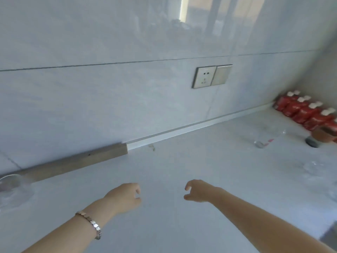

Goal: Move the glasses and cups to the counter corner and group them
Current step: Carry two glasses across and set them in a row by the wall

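Two bare hands hover empty over the pale counter (173, 161): left hand (124, 196) loosely curled, right hand (197, 191) half-open. One clear glass (12, 187) sits far left by the wall; another clear glass (268, 140), red-marked, stands far right near red packets (306, 112)

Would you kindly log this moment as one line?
left hand: empty | right hand: empty | glass: untouched, right | stage: reaching

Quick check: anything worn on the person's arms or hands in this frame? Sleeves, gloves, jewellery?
Both forearms are bare, no sleeves or gloves. The left hand has a silver metal bracelet of small flat links at the wrist. The right hand and its wrist carry nothing.
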`<control>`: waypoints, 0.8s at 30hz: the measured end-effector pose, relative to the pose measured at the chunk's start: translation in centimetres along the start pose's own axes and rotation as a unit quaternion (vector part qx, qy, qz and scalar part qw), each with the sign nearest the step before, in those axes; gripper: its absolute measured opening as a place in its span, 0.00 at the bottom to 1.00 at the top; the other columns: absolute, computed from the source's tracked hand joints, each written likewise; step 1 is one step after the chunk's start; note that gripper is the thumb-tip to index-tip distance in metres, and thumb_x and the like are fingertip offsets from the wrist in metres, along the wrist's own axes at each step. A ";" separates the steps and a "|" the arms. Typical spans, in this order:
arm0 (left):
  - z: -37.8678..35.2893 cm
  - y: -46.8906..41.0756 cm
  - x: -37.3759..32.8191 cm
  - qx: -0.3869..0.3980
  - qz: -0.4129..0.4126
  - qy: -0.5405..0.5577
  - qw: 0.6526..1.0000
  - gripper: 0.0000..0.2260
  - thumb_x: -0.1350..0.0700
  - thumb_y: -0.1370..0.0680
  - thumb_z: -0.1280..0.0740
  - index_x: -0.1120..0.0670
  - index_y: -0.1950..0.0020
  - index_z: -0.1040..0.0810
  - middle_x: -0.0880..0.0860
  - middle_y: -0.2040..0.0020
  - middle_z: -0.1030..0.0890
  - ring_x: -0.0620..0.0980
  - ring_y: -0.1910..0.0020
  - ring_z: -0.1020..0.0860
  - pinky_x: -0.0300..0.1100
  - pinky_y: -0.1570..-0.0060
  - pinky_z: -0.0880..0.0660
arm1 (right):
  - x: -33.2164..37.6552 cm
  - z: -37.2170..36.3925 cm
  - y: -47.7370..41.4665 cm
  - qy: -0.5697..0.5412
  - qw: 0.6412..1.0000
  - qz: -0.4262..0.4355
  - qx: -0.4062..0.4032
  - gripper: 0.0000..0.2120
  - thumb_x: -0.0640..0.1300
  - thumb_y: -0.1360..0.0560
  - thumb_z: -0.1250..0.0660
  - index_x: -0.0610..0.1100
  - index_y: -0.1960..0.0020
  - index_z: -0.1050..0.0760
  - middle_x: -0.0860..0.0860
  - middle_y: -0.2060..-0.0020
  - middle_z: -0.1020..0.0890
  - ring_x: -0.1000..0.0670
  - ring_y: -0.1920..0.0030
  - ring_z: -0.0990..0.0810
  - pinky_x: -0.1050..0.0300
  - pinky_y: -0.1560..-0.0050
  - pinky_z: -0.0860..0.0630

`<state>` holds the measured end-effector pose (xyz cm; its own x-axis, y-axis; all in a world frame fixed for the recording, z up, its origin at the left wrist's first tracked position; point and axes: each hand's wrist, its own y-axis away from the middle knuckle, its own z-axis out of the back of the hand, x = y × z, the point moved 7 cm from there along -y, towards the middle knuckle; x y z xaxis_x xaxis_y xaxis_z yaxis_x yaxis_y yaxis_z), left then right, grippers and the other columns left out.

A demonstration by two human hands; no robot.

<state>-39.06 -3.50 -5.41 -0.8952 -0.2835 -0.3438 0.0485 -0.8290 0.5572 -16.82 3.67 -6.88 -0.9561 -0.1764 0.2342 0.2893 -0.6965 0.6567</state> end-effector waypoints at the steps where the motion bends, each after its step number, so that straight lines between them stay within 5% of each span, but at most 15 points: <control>1: -0.7 -0.7 -3.5 0.005 -0.017 -0.005 1.000 0.15 0.51 0.24 0.39 0.51 0.38 0.28 0.51 0.38 0.24 0.51 0.41 0.24 0.41 0.42 0.29 | -3.4 1.0 1.1 -0.012 1.000 -0.015 -0.012 0.21 0.50 0.25 0.38 0.46 0.33 0.32 0.49 0.35 0.27 0.49 0.34 0.30 0.55 0.36 0.33; 13: -10.6 -6.8 -38.3 -0.005 -0.096 -0.031 0.995 0.12 0.52 0.24 0.38 0.51 0.41 0.26 0.52 0.41 0.22 0.52 0.44 0.23 0.43 0.40 0.27 | -41.8 10.7 11.3 -0.046 0.960 -0.169 -0.218 0.18 0.49 0.24 0.40 0.47 0.35 0.31 0.48 0.37 0.26 0.45 0.38 0.26 0.54 0.42 0.28; 16: -12.5 -7.7 -43.2 0.001 -0.096 -0.038 0.995 0.12 0.52 0.24 0.39 0.51 0.41 0.26 0.51 0.42 0.22 0.52 0.44 0.23 0.43 0.41 0.27 | -49.8 12.9 13.1 -0.059 0.925 -0.235 -0.292 0.21 0.52 0.25 0.39 0.43 0.36 0.32 0.45 0.37 0.28 0.43 0.37 0.29 0.52 0.44 0.27; 20: -14.1 -8.7 -47.3 0.009 -0.098 -0.042 0.994 0.12 0.52 0.24 0.39 0.51 0.42 0.25 0.50 0.45 0.21 0.51 0.46 0.22 0.43 0.42 0.26 | -58.4 13.0 13.0 -0.162 0.888 -0.324 -0.285 0.35 0.59 0.31 0.32 0.40 0.34 0.38 0.43 0.36 0.32 0.41 0.34 0.33 0.49 0.40 0.29; 24: -14.3 -9.8 -48.3 0.012 -0.106 -0.030 0.994 0.07 0.51 0.24 0.38 0.48 0.47 0.26 0.45 0.53 0.25 0.48 0.50 0.23 0.40 0.47 0.27 | -61.6 11.6 10.6 -0.266 0.871 -0.305 -0.278 0.38 0.56 0.31 0.30 0.42 0.30 0.43 0.43 0.33 0.34 0.40 0.35 0.30 0.48 0.42 0.27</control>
<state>10.02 11.44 -5.06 -0.9087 -0.0743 -0.4108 -0.1542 -0.8547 0.4957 45.74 15.23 -6.01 -0.7239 0.5884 0.3602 -0.4735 -0.8034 0.3609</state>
